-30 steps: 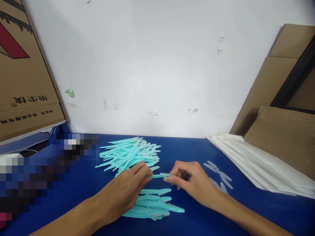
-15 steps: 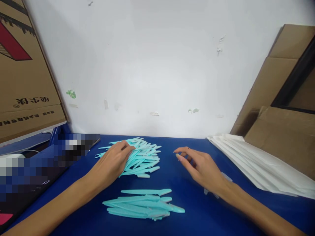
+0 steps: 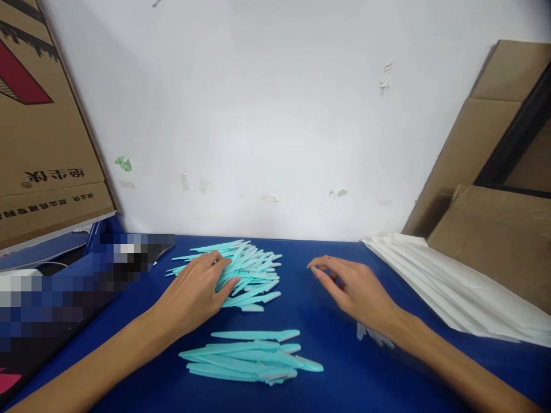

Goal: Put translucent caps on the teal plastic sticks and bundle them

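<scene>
My left hand (image 3: pixel 196 292) rests on the far pile of turquoise plastic sticks (image 3: pixel 247 275), fingers closing round one of them near the pile's left side. My right hand (image 3: pixel 353 289) hovers over the blue table (image 3: pixel 327 367) to the right of that pile, fingers loosely curled and apart, holding nothing. A smaller, neater stack of turquoise sticks (image 3: pixel 252 355) lies close to me between my forearms. A few clear plastic caps (image 3: pixel 374 335) show partly from under my right wrist.
A stack of white sheets (image 3: pixel 451 287) lies at the right, with folded brown cardboard (image 3: pixel 495 172) behind it. A printed cardboard box (image 3: pixel 38 132) leans at the left above a blurred patch. The white wall stands right behind the table.
One second ago both hands held a single stick between them above the near stack. Both have since let go; the left moved onto the far pile and the right moved up and out.
</scene>
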Demonstrator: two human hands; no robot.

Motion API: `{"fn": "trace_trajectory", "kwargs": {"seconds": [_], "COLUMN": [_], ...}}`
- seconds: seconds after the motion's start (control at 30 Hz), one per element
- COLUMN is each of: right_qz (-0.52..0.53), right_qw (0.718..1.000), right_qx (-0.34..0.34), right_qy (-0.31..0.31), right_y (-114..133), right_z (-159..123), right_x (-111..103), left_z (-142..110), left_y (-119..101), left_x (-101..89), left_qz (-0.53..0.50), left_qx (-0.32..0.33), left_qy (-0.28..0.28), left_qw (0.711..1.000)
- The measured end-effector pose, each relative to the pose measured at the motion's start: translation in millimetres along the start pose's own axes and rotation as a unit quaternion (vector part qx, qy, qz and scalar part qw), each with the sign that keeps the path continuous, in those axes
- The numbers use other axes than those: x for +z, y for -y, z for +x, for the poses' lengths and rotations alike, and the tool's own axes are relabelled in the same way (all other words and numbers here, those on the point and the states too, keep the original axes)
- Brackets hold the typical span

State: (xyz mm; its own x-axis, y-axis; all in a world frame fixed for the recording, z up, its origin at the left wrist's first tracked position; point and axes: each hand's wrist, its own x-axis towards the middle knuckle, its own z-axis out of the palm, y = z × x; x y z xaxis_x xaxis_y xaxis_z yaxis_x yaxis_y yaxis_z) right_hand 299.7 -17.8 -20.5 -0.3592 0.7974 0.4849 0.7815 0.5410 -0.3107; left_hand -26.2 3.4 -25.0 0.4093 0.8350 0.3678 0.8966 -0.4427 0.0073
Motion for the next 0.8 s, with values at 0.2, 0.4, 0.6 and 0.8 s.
{"fn": "trace_trajectory", "kwargs": {"seconds": [0.2, 0.4, 0.6, 0.8], "right_qz": [0.0, 0.006, 0.005, 0.005], "right_qw": [1.0, 1.0, 1.0, 0.999], "right_qx": [-0.006, -0.006, -0.008, -0.01], "right_qy": [0.014, 0.018, 0.03, 0.034], "right_y": [1, 1, 1, -1], "right_z": [0, 0, -1, -2], "right_x": [2, 3, 4, 5], "left_z": [3, 10, 13, 10], "left_y": [10, 26, 33, 25], "left_x": [0.3, -0.4, 4.9, -1.1], "left_qz": [-0.014, -0.036, -0.028, -0.039], "left_qx": [-0.027, -0.018, -0.01, -0.027], "left_qy": [0.036, 0.037, 0.033, 0.047], "left_qw": [0.999, 0.999, 0.999, 0.998]}}
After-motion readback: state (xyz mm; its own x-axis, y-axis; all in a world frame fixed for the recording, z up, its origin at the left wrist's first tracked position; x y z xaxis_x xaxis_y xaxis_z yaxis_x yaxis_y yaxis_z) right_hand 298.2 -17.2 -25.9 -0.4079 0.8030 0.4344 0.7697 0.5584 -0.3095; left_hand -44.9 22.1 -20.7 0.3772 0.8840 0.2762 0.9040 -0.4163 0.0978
